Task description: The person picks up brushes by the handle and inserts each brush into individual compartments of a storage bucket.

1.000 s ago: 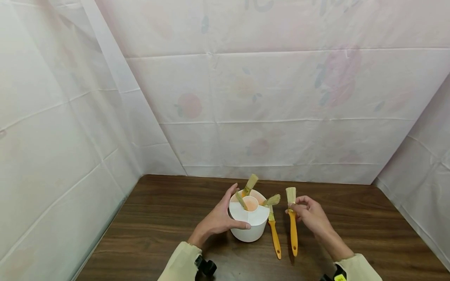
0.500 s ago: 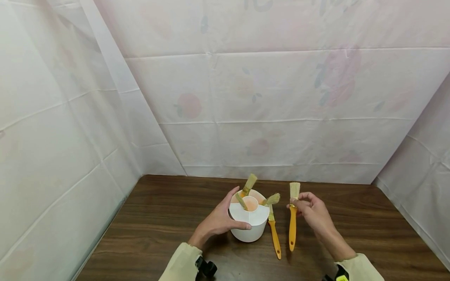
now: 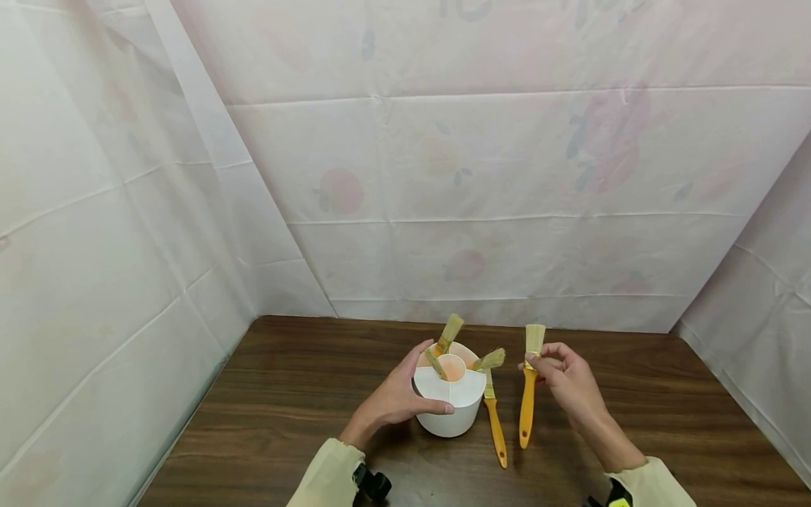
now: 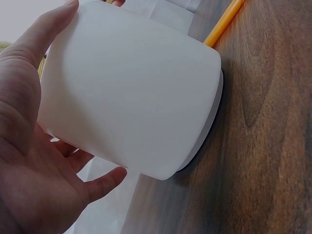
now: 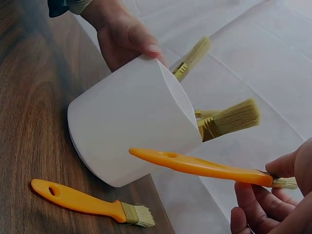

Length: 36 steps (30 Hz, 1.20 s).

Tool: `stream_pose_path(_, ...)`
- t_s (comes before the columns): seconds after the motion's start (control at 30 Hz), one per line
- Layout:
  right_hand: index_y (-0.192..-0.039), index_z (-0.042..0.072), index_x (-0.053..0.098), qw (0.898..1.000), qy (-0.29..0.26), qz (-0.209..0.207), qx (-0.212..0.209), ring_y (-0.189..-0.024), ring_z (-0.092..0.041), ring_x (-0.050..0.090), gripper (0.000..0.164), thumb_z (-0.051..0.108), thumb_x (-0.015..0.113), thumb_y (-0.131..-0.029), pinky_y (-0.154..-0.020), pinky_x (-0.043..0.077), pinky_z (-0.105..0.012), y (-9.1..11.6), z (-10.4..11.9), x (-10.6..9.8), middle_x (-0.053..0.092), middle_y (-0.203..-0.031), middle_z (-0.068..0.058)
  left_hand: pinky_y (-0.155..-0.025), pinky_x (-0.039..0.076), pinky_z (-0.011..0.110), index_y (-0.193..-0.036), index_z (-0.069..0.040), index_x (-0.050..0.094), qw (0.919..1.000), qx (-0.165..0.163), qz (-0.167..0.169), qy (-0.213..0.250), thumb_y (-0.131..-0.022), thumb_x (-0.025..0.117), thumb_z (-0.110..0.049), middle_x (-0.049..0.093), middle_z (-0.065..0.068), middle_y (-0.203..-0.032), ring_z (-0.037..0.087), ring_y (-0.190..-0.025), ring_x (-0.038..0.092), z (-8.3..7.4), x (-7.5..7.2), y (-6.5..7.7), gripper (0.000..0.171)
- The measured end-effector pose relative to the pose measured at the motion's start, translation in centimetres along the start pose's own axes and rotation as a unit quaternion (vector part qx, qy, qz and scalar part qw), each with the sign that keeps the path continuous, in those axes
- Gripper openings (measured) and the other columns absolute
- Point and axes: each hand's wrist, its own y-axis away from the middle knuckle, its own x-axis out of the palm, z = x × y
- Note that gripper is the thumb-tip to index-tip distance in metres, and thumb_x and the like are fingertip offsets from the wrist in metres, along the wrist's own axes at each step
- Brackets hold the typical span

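Observation:
My left hand (image 3: 399,394) grips the side of a white round holder (image 3: 451,417), thumb at the front and fingers round the far left. Three brushes with pale bristles stand in its compartments: one brush (image 3: 451,329) leans to the back, another brush (image 3: 491,360) tilts right, and a third brush (image 3: 434,362) sits at the left. To the right, my right hand (image 3: 567,384) pinches a paintbrush (image 3: 527,408) near its metal collar, bristles up and yellow handle down. In the right wrist view, that handle hangs in front of the holder (image 5: 131,112).
Another yellow-handled paintbrush (image 3: 496,429) lies on the dark wooden table (image 3: 285,408), close against the holder's right side. White printed sheets (image 3: 481,176) hang behind the table and along both sides. Black cameras are strapped at both wrists.
My right hand has lifted the paintbrush slightly up and away, and its handle end has swung a little left. My left hand and the holder stay in place.

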Motion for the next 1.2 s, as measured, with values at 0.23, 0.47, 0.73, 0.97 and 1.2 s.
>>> stream_pose_path(0.23,-0.112,0.000,0.048,1.000,0.016,0.000,-0.009,-0.083,-0.009,0.066,0.028,0.022,0.060,-0.101,-0.078,0.054,-0.030,0.1,0.2,0.0,0.075,-0.104,-0.011,-0.112,0.026,0.062,-0.157,-0.036,0.015,0.9999,-0.001,0.014,-0.002,-0.068,0.089,-0.047,0.026,0.003,-0.161,0.028,-0.145,0.029,-0.2,-0.3,0.2,0.116)
stream_pose_path(0.47,-0.114,-0.001,0.048,1.000,0.007,-0.005,-0.021,-0.085,-0.012,0.068,0.029,0.021,0.060,-0.101,-0.076,0.053,-0.028,0.4,0.8,0.0,0.075,-0.103,-0.012,-0.114,0.023,0.063,-0.158,-0.035,0.010,0.9993,0.010,0.033,-0.010,-0.074,0.085,-0.046,0.017,0.001,-0.164,0.027,-0.148,0.024,-0.1,-0.6,0.4,0.113)
stream_pose_path(0.73,-0.115,-0.001,0.047,1.000,-0.001,-0.010,-0.027,-0.085,-0.007,0.068,0.030,0.023,0.060,-0.101,-0.079,0.054,-0.029,0.6,1.3,0.0,0.076,-0.102,-0.010,-0.115,0.021,0.060,-0.159,-0.028,0.009,0.9988,0.022,0.044,-0.004,-0.077,0.084,-0.038,0.020,0.001,-0.163,0.024,-0.148,0.023,0.1,-0.8,0.3,0.112)
stream_pose_path(0.97,-0.113,-0.001,0.048,0.999,-0.008,-0.013,-0.050,-0.086,-0.004,0.068,0.032,0.025,0.061,-0.100,-0.078,0.054,-0.024,0.8,1.4,0.0,0.077,-0.098,-0.005,-0.114,0.021,0.064,-0.160,-0.023,0.009,0.9982,0.030,0.051,0.006,-0.080,0.081,-0.032,0.019,0.004,-0.164,0.028,-0.149,0.022,0.3,-0.9,0.3,0.108)
stream_pose_path(1.2,-0.113,-0.001,0.049,0.997,-0.013,-0.012,-0.069,-0.092,-0.009,0.070,0.033,0.026,0.061,-0.100,-0.080,0.054,-0.025,1.1,1.8,0.1,0.077,-0.096,-0.003,-0.112,0.022,0.066,-0.159,-0.027,0.009,0.9983,0.031,0.049,0.001,-0.081,0.079,-0.029,0.018,0.003,-0.164,0.029,-0.149,0.022,0.4,-0.8,0.4,0.105)
